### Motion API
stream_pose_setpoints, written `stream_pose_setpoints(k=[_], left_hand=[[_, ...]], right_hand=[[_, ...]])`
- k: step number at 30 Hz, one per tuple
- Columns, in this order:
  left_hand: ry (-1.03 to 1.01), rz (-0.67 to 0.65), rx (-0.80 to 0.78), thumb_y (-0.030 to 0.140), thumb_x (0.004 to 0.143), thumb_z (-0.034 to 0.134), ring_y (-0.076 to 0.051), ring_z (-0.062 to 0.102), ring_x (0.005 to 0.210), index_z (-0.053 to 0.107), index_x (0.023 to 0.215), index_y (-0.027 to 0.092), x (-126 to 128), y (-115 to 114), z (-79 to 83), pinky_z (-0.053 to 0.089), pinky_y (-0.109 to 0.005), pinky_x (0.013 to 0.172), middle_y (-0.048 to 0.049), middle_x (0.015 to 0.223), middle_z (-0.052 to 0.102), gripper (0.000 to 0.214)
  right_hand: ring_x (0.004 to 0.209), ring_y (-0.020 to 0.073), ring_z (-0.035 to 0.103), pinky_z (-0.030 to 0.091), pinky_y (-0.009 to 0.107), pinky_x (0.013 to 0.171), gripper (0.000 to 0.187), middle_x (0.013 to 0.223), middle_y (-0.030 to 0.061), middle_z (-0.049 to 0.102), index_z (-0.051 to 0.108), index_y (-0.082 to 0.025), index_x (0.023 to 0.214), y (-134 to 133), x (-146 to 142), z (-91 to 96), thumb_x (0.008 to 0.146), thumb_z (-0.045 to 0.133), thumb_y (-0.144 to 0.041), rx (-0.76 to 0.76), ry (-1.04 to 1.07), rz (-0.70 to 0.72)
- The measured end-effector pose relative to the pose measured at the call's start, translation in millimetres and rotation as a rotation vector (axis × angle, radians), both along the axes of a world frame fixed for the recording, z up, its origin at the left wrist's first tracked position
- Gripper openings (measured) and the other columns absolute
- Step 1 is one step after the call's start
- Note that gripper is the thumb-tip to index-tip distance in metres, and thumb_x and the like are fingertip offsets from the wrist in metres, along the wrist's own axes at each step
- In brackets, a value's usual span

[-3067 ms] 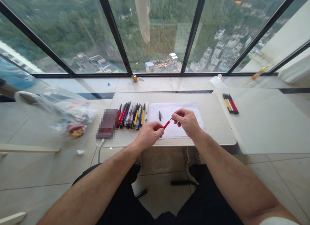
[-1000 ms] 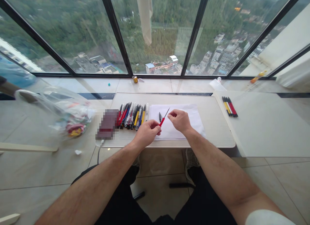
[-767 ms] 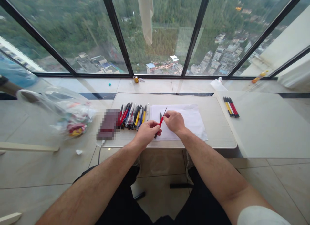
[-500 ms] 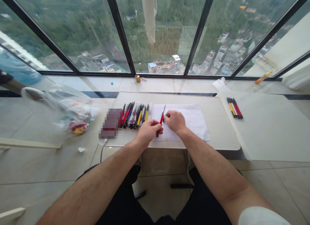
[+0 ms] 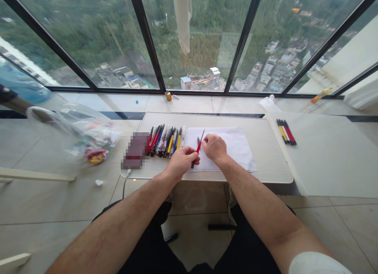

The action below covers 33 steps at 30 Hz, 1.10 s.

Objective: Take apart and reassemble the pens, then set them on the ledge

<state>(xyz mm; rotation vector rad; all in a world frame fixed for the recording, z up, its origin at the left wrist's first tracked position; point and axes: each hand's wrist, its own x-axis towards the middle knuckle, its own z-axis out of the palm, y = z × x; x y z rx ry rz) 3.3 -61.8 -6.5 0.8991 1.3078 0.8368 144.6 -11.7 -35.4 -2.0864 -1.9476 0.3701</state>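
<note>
My left hand (image 5: 180,162) is closed around the lower part of a red pen (image 5: 198,147), whose thin dark refill sticks up and away from me. My right hand (image 5: 215,147) sits just right of the pen with fingers curled together near its upper end; what they pinch is hidden. A small dark pen part (image 5: 198,140) lies on the white paper sheet (image 5: 236,146) just behind the pen. Both hands hover over the near edge of the low table (image 5: 265,160).
A row of several pens (image 5: 165,138) lies left of the paper, beside a dark red blurred object (image 5: 136,150). Three or so pens (image 5: 286,131) rest on a ledge at right. A clear plastic bag (image 5: 88,140) lies on the floor at left. Windows rise behind.
The red pen has swung from pointing right to pointing away from me. Both hands have shifted left and closer together, and my right hand has come down next to the pen's upper end.
</note>
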Motion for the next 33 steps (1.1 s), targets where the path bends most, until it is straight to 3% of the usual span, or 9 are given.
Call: stream_pose_setpoints(k=[11, 16, 21, 27, 33], left_hand=[[0.034, -0.025, -0.004, 0.020, 0.074, 0.064, -0.013, 0.062, 0.057, 0.057, 0.073, 0.014, 0.3, -0.2, 1.4, 0.041, -0.024, 0.056, -0.0044, 0.064, 0.066, 0.010], [0.024, -0.029, -0.003, 0.020, 0.073, 0.065, -0.013, 0.061, 0.056, 0.057, 0.072, 0.014, -0.1, -0.5, 1.7, 0.043, -0.025, 0.058, -0.0039, 0.063, 0.065, 0.009], [0.030, -0.057, 0.016, 0.021, 0.073, 0.065, -0.013, 0.062, 0.058, 0.057, 0.073, 0.014, -1.3, 0.1, 1.6, 0.044, -0.025, 0.058, -0.0041, 0.065, 0.065, 0.010], [0.089, -0.095, 0.075, 0.025, 0.071, 0.065, -0.012, 0.058, 0.057, 0.059, 0.072, 0.016, -1.9, 0.0, 0.8, 0.045, -0.025, 0.059, -0.0020, 0.064, 0.064, 0.011], [0.277, -0.170, 0.224, 0.032, 0.073, 0.062, -0.012, 0.054, 0.057, 0.063, 0.074, 0.018, -5.1, -1.3, -3.6, 0.042, -0.025, 0.056, 0.0008, 0.062, 0.060, 0.014]], right_hand=[[0.094, 0.0255, 0.065, 0.046, 0.033, 0.078, 0.023, 0.102, 0.0142, 0.069, 0.062, -0.015, 0.099, -5.8, 12.7, 4.5, 0.092, 0.045, -0.029, -0.067, -0.124, 0.119], [0.093, 0.0247, 0.064, 0.045, 0.033, 0.079, 0.022, 0.098, 0.0143, 0.069, 0.061, -0.014, 0.100, -6.2, 27.8, 6.8, 0.091, 0.045, -0.027, -0.068, -0.040, 0.103], [0.073, 0.0170, 0.061, 0.045, 0.028, 0.068, 0.010, 0.077, 0.0046, 0.068, 0.064, -0.018, 0.079, -3.9, 47.6, 11.1, 0.079, 0.055, -0.022, 0.006, 0.353, -0.008], [0.050, 0.0094, 0.046, 0.037, 0.023, 0.044, 0.015, 0.060, -0.0027, 0.055, 0.067, -0.017, 0.079, -5.7, 69.9, 28.4, 0.066, 0.061, -0.022, -0.004, 0.981, -0.121], [0.052, 0.0084, 0.046, 0.036, 0.021, 0.042, 0.013, 0.060, -0.0017, 0.056, 0.067, -0.016, 0.074, -11.0, 84.5, 44.2, 0.062, 0.064, -0.018, -0.012, 1.224, -0.115]])
